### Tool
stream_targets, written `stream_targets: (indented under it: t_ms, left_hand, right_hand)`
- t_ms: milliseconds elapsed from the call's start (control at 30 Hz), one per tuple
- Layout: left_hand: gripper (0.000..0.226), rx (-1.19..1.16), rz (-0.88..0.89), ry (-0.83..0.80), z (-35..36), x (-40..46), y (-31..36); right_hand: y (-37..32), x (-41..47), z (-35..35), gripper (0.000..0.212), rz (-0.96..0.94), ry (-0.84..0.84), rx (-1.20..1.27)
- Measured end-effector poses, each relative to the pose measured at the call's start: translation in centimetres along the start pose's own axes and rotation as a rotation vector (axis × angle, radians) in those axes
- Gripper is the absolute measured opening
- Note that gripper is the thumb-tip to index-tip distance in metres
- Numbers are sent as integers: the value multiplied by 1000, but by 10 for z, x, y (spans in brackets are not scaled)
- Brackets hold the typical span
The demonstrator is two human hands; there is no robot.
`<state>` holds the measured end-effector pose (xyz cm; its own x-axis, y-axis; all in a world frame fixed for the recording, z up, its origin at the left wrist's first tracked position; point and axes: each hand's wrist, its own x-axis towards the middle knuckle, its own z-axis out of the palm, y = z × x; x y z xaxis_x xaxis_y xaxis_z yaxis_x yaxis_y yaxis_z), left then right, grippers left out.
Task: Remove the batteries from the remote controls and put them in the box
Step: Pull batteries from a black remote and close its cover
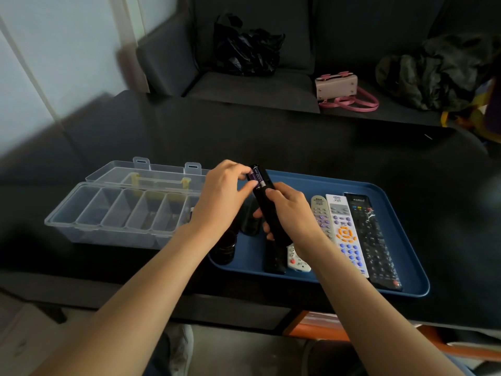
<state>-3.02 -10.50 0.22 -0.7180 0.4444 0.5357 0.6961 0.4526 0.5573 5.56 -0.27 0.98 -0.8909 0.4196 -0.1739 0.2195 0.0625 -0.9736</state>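
Above the black table [298, 147], before a grey sofa [249, 88], both hands grip one black remote [267, 210], left hand [221, 194] pinching its batteries [256, 179].

Both forearms extended, left hand [222, 191] fingers pinched, right hand [291, 213] fingers curled

Clear box's [81, 213] right end hid behind left hand [219, 196], small white remote [298, 263] lay half covered by right forearm, battery [253, 176] label unreadable

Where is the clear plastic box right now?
Head view: the clear plastic box sits open on the dark table, left of the blue tray, beside the left hand.
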Motion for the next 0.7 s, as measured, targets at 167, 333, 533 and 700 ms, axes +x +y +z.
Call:
stream_targets:
  t_ms: [167, 333, 533, 700]
  left_hand:
    - [36, 40, 43, -44, -2, -1, 0]
    - [26, 102, 129, -89, 4, -4, -3]
    - [29, -46, 38, -101, 17, -4, -6]
    - [30, -120, -12, -15, 6, 1, -2]
  right_hand:
    - [0, 0, -1, 18, -1, 9, -34]
    - [1, 0, 0, 18, -34, 20, -62]
    - [1, -1, -2, 18, -43, 36, -83]
    - [-2, -1, -3, 17, -54, 31, -40]
